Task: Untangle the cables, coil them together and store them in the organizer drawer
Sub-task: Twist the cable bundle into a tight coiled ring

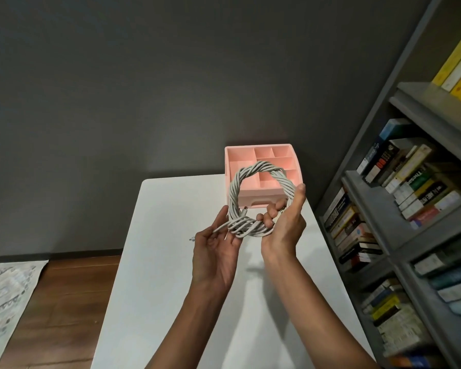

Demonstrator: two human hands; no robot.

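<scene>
My right hand (pixel 285 222) gripped the twisted coil of pale grey cables (pixel 234 193) at its lower edge, my left hand (pixel 216 249) held its loose ends, coil raised above the white surface (pixel 157 262), before the pink plastic compartment organizer (pixel 240 158)

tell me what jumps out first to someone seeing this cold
The twisted coil of pale grey cables stands out first, held up mid-frame. The right hand grips its lower edge and the left hand holds a loose end. Just behind it, a pink organizer with open compartments stands at the far end of the white table. A grey bookshelf packed with books fills the right side.
</scene>
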